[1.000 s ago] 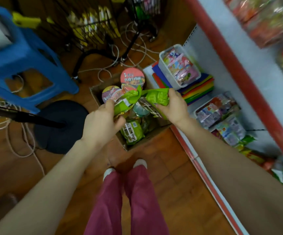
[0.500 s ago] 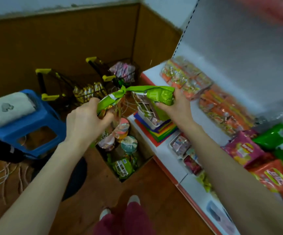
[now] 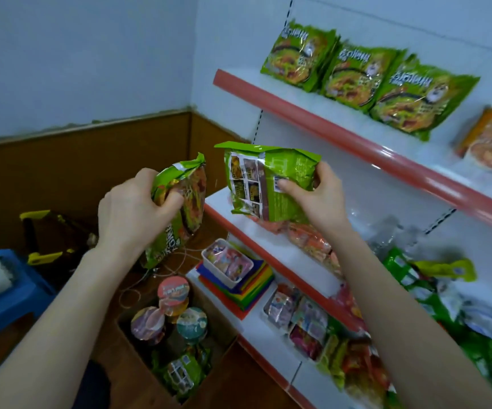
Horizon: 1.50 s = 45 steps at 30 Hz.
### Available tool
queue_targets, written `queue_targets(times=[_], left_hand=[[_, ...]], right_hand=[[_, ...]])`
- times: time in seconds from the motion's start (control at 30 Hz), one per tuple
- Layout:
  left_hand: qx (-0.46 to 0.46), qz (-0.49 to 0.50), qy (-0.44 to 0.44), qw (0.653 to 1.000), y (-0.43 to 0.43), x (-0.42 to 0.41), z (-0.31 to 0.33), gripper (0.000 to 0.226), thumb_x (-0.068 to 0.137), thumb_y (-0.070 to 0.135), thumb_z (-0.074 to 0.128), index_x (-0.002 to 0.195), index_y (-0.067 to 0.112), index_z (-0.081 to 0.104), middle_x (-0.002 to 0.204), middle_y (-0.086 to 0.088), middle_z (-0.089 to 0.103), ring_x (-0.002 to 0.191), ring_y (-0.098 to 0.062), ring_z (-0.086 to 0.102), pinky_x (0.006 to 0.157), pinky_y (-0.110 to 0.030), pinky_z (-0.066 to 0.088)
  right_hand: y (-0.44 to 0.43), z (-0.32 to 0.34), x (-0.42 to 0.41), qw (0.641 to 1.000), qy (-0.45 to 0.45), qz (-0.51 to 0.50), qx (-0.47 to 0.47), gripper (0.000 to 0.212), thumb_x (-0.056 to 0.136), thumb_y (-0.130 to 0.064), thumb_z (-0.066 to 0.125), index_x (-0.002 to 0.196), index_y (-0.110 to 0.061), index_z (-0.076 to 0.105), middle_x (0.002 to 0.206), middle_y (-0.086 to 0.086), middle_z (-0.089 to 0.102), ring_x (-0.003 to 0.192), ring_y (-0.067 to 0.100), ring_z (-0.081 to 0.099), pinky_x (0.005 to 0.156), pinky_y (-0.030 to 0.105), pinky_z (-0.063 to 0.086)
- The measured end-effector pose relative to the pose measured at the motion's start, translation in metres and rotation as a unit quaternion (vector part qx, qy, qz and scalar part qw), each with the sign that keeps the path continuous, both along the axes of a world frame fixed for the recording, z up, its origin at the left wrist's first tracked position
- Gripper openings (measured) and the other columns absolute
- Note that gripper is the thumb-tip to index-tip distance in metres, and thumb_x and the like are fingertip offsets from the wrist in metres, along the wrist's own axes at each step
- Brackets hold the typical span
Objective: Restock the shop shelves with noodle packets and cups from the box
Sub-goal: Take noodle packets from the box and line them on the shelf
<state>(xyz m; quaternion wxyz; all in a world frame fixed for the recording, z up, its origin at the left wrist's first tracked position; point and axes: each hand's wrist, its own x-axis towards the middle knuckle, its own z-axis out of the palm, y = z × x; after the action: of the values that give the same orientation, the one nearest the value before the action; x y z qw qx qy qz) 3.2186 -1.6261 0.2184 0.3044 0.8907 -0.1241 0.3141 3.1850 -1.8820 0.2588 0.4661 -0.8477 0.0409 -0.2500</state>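
My right hand (image 3: 318,196) gripped a green noodle packet (image 3: 268,178) by its right edge, thumb beside the barcode. Its printed back faced me and its long axis stood roughly upright. My left hand (image 3: 132,214) clutched a second green packet (image 3: 180,208) near its top, and it hung tilted above the box (image 3: 224,376) where the cups (image 3: 174,293) stood. The matching green row (image 3: 365,75) leaned on the top shelf (image 3: 298,113), up and to the far right of both hands. I judged my right hand the nearer one to place first. The lettering on the fronts looked Korean but was too blurred to read. The back showed only picture panels.
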Motion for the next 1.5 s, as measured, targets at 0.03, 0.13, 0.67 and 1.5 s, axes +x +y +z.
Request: queue_targets(times=[0.03, 0.13, 0.67, 1.5], left_hand=[[-0.001, -0.002, -0.003, 1.0, -0.006, 0.0, 0.006, 0.05, 0.078, 0.046, 0.045, 0.101, 0.003, 0.059, 0.071, -0.013, 0.062, 0.065, -0.035, 0.06, 0.056, -0.039, 0.05], [-0.005, -0.009, -0.007, 1.0, -0.026, 0.0, 0.023, 0.047, 0.08, 0.045, 0.048, 0.098, 0.004, 0.06, 0.065, -0.004, 0.057, 0.061, -0.032, 0.058, 0.054, -0.034, 0.047], [-0.042, 0.006, -0.045, 0.998, -0.125, 0.021, 0.079, 0.037, 0.071, 0.046, 0.044, 0.081, 0.012, 0.054, 0.059, -0.004, 0.054, 0.067, -0.035, 0.057, 0.054, -0.033, 0.038], [-0.021, -0.098, 0.019, 0.995, -0.186, 0.077, 0.086, 0.027, 0.084, 0.031, 0.059, 0.085, 0.004, 0.059, 0.064, -0.009, 0.061, 0.058, -0.025, 0.052, 0.049, -0.026, 0.036]], right_hand=[[-0.006, 0.007, 0.0, 1.0, -0.01, 0.002, 0.005, 0.033, 0.077, -0.013, 0.074, 0.099, -0.02, 0.051, 0.083, -0.019, 0.056, 0.068, -0.012, 0.055, 0.06, 0.002, 0.043], [-0.024, 0.027, 0.002, 0.999, -0.042, 0.006, -0.004, 0.029, 0.078, -0.016, 0.074, 0.097, -0.019, 0.051, 0.085, -0.015, 0.058, 0.072, -0.008, 0.058, 0.066, 0.011, 0.048], [-0.132, 0.108, 0.034, 0.974, -0.213, -0.043, -0.066, 0.032, 0.074, -0.012, 0.075, 0.086, -0.019, 0.047, 0.077, -0.01, 0.05, 0.07, 0.009, 0.047, 0.063, 0.018, 0.036], [-0.186, 0.095, 0.055, 0.992, 0.015, -0.085, -0.095, 0.055, 0.096, -0.04, 0.044, 0.082, 0.01, 0.06, 0.078, 0.024, 0.057, 0.07, 0.024, 0.05, 0.069, 0.033, 0.038]])
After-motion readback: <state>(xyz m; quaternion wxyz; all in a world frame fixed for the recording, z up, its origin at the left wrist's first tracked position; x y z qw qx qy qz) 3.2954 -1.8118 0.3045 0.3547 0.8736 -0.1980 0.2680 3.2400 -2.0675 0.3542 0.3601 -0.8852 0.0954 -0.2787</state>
